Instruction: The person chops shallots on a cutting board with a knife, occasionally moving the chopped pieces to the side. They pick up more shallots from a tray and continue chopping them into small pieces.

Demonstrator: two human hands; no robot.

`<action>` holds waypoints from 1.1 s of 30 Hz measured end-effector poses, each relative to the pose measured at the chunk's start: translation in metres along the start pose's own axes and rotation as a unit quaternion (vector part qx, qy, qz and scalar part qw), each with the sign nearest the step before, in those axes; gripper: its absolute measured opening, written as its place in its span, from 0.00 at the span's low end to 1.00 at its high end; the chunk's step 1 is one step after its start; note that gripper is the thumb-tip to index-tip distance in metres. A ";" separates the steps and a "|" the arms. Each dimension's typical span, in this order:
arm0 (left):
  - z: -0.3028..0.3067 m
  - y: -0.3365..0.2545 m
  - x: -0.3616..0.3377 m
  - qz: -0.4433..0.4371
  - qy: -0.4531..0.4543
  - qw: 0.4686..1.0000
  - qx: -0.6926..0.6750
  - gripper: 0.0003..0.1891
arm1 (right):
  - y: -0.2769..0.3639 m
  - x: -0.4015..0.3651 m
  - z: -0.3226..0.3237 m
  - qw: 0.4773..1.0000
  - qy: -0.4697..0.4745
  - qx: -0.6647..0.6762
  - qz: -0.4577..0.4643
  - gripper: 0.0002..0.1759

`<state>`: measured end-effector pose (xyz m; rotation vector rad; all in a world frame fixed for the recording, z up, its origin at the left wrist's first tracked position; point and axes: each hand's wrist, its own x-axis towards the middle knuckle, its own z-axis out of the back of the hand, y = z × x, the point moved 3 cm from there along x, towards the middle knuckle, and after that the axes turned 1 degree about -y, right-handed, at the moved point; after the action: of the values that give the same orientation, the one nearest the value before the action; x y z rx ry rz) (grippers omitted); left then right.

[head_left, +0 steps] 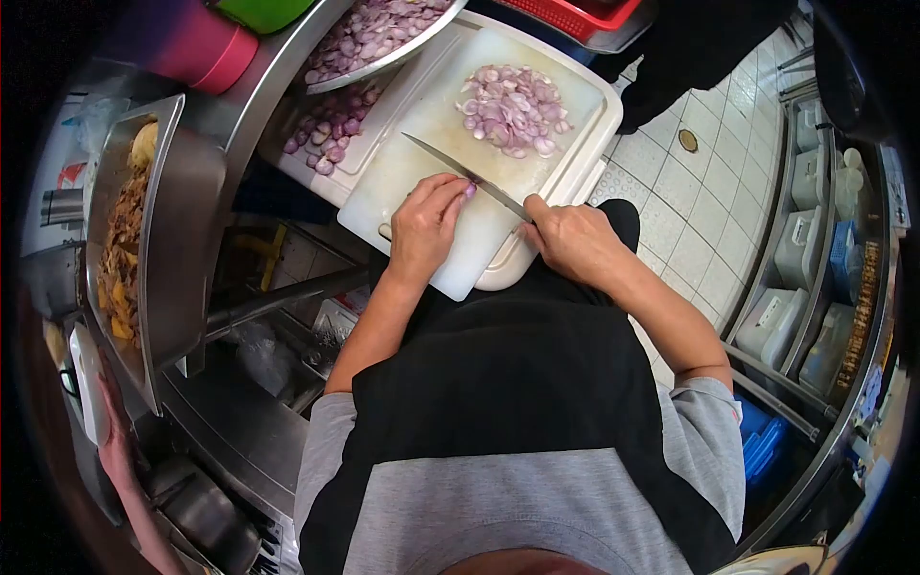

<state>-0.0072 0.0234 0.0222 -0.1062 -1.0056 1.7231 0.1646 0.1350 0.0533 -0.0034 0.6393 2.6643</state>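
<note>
My left hand (425, 222) is closed on a small purple shallot (470, 191) and steadies it on the white cutting board (383, 182). In my right hand (571, 235) is the handle of a long kitchen knife (443, 159), its blade lying across the board against the shallot and pointing to the upper left. Beyond the blade a heap of sliced shallots (517, 107) rests on the far part of the board. Whole peeled shallots (331, 134) sit left of the board, under a bowl's edge.
A bowl of sliced shallots (379, 36) stands at the upper left. Further left is a deep steel pan (177, 192) of brown food. Another person's arm (120, 450) reaches in at lower left, and a dark-clothed person (690, 57) stands beyond. Shelves with containers (795, 244) line the right.
</note>
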 end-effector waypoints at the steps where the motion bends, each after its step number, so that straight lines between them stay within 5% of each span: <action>1: 0.001 0.000 0.000 0.017 -0.001 1.000 -0.004 0.10 | 0.002 -0.003 0.005 1.000 -0.008 -0.003 0.015 0.13; 33: -0.003 0.006 -0.001 0.049 -0.036 0.998 -0.025 0.07 | 0.003 0.024 -0.006 0.999 0.005 -0.001 0.034 0.13</action>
<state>-0.0091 0.0237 0.0158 -0.1284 -1.1114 1.8020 0.1410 0.1389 0.0465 0.0058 0.6510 2.7313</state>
